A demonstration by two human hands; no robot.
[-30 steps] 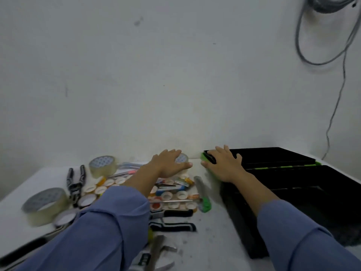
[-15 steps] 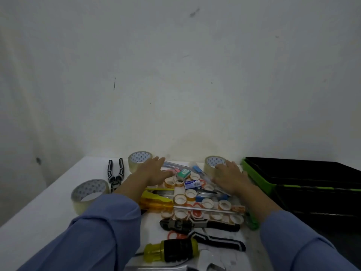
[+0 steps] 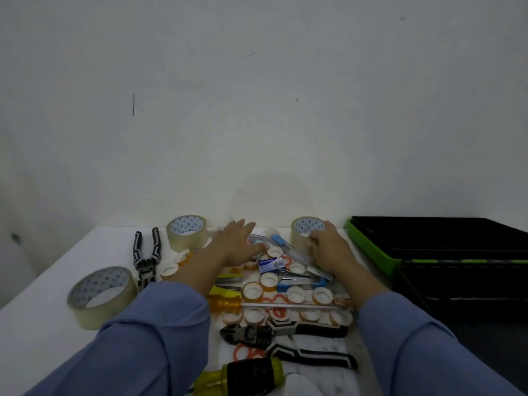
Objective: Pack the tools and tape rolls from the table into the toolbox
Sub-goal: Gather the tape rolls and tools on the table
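White table (image 3: 40, 332); its near edge lies out of frame. Two blue sleeves come in from below and cover part of the heap.

- Nearest: a yellow-and-black screwdriver handle (image 3: 251, 374), with its shaft cut off at the bottom of the frame.
- Just beyond it: black cutters (image 3: 274, 334), handles pointing toward the right edge.
- Toward the left edge: a large clear tape roll (image 3: 100, 295), lying flat, well apart from the heap.
- Mid-table: an orange-handled screwdriver (image 3: 225, 302), its shaft running right among many small tape rolls (image 3: 253, 291). A small blue-and-white box (image 3: 270, 264) sits beyond them; the print is too small to read.
- Left of the heap: striped pliers (image 3: 145, 254), handles toward the wall.
- Left hand (image 3: 237, 244): lies flat on the heap, fingers straight and spread, holding nothing.
- Right hand (image 3: 331, 252): fingers curl round the near side of the far tape roll (image 3: 307, 228) and grip it. The thumb is hidden.
- Far edge, left of the left hand: a second clear roll (image 3: 187, 232).
- Right edge: the toolbox (image 3: 368, 250), black with a green rim, open and cut off by the frame. Its inside is too dark to make out.

The far edge meets a plain off-white wall (image 3: 257, 110), scuffed, with one short dark mark.
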